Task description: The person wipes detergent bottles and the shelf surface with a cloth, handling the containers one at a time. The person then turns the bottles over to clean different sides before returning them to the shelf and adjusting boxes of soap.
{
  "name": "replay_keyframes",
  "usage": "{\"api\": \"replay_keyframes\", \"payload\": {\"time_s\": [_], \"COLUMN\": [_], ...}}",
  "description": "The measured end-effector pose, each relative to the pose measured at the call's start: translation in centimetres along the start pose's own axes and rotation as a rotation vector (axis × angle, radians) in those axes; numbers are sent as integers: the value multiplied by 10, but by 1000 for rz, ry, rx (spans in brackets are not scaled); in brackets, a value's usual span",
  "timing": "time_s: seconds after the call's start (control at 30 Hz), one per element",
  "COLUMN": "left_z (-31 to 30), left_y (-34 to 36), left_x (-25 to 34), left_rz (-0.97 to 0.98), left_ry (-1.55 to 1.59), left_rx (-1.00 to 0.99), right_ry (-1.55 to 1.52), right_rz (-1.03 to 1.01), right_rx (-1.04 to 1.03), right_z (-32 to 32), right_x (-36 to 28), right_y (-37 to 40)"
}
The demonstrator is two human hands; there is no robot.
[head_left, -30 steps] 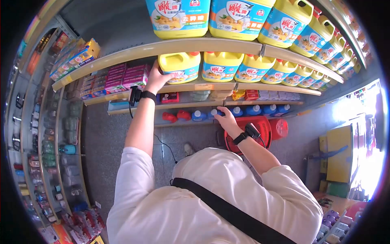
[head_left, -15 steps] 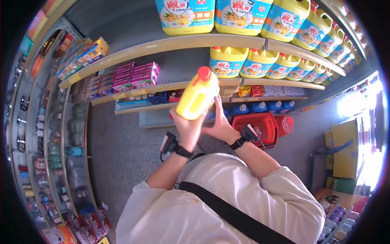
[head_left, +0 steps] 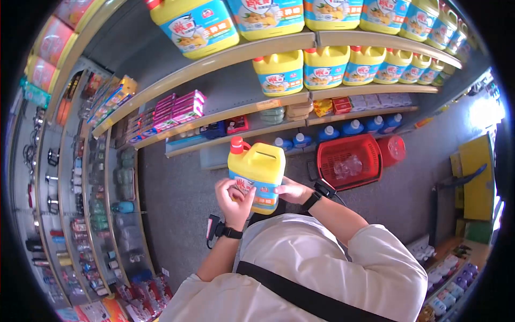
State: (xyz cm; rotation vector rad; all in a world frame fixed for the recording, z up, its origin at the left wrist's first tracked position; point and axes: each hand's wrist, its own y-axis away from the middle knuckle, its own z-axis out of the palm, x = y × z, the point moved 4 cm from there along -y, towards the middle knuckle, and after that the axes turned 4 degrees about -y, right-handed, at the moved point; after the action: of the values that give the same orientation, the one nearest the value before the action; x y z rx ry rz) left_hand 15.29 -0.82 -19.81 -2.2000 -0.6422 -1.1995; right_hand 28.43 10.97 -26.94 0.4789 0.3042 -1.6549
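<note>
A yellow dish soap jug (head_left: 265, 161) with a red cap and a blue label stands upright in front of my body, its label turned towards me and the handle at the top. My right hand (head_left: 293, 191) grips its lower right side, thumb on the front and the other fingers hidden behind. At the lower left, my left hand (head_left: 234, 202) is closed against the jug, with its thumb on the label and its fingers curled by the side.
Shelves ahead hold rows of similar yellow jugs (head_left: 324, 67), and pink-purple boxes (head_left: 179, 110). Below stand blue-capped bottles (head_left: 354, 127). A red basket (head_left: 322, 166) sits on the floor beside a red tub (head_left: 394, 150). Racks of small goods (head_left: 80, 188) line the left.
The jug has come down and closer to my body, turning from a tilt to upright with its label facing me. Both hands have moved lower with it, and my view has shifted.
</note>
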Motion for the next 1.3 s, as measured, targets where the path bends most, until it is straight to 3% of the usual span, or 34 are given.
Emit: {"api": "replay_keyframes", "payload": {"time_s": [0.07, 0.1, 0.13, 0.2, 0.33, 0.37, 0.4, 0.47, 0.5, 0.57, 0.6, 0.67, 0.73, 0.8, 0.9, 0.93, 1.03, 1.1, 1.2, 1.3], "left_z": [3, 6, 14, 33, 26, 20, 16, 16, 15, 20, 22, 26, 28, 37, 52, 53, 61, 63, 72, 78], "left_y": [-27, -43, -62, -95, -147, -161, -178, -221, -241, -274, -288, -311, -327, -334, -342, -337, -331, -330, -329, -328], "left_x": [19, 4, -13, -36, -50, -54, -58, -61, -58, -57, -56, -60, -56, -56, -65, -67, -77, -80, -91, -95], "left_rz": [306, 245, 68, -259, -133, -148, -160, -163, -115, -68, -10, 56, 163, 134, 116, 188, 136, 297, 159, 224], "left_ry": [-269, -214, 87, 667, 697, 735, 773, 801, 750, 705, 708, 712, 547, 592, 574, 549, 679, 581, 595, 559], "left_rx": [118, 97, 17, -475, -405, -297, -193, -175, -156, -135, -84, -46, -47, -120, -246, -141, -208, -204, -262, -189], "right_ry": [-8, -15, -9, 65, 294, 331, 343, 604, 608, 713, 717, 1000, 890, 1269, 1192, 1156, 1054, 1102, 1000, 960], "right_rz": [-48, -42, -56, -14, -10, -62, -144, -265, -265, -626, -633, -593, -645, -566, -540, -471, -517, -569, -540, -497], "right_rx": [53, 58, 38, 14, 31, 54, 119, 451, 468, 585, 589, 810, 734, 918, 924, 953, 1026, 1065, 1095, 1086], "right_z": [-5, -2, -4, -6, 1, 5, 20, 7, 3, -5, -12, -26, -25, -27, -31, -30, -24, -38, -46, -70], "right_x": [-11, -20, -28, -48, -104, -118, -131, -149, -145, -150, -148, -143, -146, -153, -156, -154, -150, -146, -138, -113], "right_y": [-3, -4, -10, -23, -73, -89, -103, -131, -144, -161, -165, -164, -172, -178, -189, -189, -179, -169, -155, -142]}}
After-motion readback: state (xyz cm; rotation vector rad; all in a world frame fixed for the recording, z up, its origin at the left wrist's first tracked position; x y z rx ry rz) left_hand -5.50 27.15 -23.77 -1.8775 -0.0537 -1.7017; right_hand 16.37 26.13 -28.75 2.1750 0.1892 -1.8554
